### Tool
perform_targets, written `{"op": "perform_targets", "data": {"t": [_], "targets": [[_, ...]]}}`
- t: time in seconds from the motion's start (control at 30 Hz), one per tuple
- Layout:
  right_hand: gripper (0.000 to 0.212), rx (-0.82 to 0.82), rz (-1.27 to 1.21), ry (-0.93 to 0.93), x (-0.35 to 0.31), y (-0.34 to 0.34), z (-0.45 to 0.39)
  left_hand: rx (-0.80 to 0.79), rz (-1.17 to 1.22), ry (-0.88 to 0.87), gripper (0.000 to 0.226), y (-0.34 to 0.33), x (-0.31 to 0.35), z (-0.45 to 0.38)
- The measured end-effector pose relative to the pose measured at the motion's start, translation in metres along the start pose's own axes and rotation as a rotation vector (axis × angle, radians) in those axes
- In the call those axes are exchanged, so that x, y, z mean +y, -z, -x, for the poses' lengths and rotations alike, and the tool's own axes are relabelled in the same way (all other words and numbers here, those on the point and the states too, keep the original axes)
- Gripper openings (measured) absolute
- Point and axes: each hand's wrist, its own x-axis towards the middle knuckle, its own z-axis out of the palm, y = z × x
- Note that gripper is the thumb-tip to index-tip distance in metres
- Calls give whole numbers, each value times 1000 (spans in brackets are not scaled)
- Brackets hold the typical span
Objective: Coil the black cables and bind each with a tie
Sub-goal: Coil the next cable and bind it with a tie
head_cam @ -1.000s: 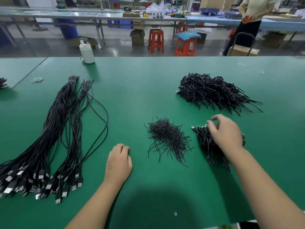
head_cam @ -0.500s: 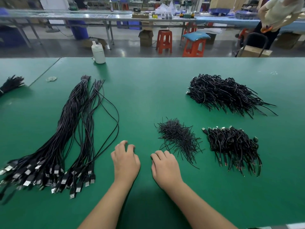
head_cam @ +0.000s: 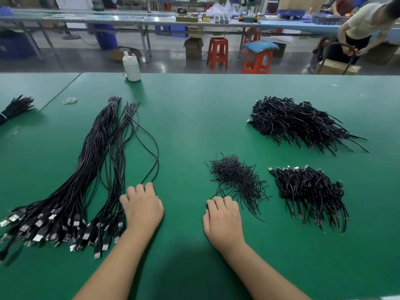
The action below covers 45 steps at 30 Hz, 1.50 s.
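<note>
Presently my left hand (head_cam: 144,210) rests at the straight cables (head_cam: 71,185), right hand (head_cam: 223,217) beside the ties (head_cam: 234,178); neither grip holds anything. Advise isolating one cable before coiling.

Bare forearms, left hand (head_cam: 144,210), right hand (head_cam: 224,219) (sleeveless, ringless)

Far left of the hands, a black cable bundle (head_cam: 15,108) runs off the frame edge; the left hand (head_cam: 141,207) hides its fingertips' contact with the loose cable (head_cam: 154,152).
</note>
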Motion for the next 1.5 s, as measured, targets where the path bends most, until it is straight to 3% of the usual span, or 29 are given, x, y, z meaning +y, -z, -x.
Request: {"op": "perform_targets", "data": {"t": [0.13,0.3,0.6,0.77,1.0,1.07,1.23,1.4,1.5], "targets": [[12,12,-6,23,0,-1,0,-81,-168,62,29,9,-34,-18],[9,20,-19,47,0,-2,0,-144,-158,60,10,15,-46,-27],[6,39,-58,90,1,-3,0,-170,-221,26,12,25,-52,-32],[2,48,-69,96,1,-3,0,-117,-259,-66,11,28,-49,-32],[3,28,-78,94,0,-3,0,50,-19,-217,15,47,-27,-33],[4,27,-86,96,0,-3,0,1,-73,-270,15,52,-20,-35],[5,19,-97,95,1,-3,1,-329,-75,-424,15,53,-5,-36],[8,-4,-108,99,0,-4,1,-463,121,-331,14,52,2,-32],[9,18,-127,117,0,-4,0,-435,330,-259,15,51,7,-30]]}}
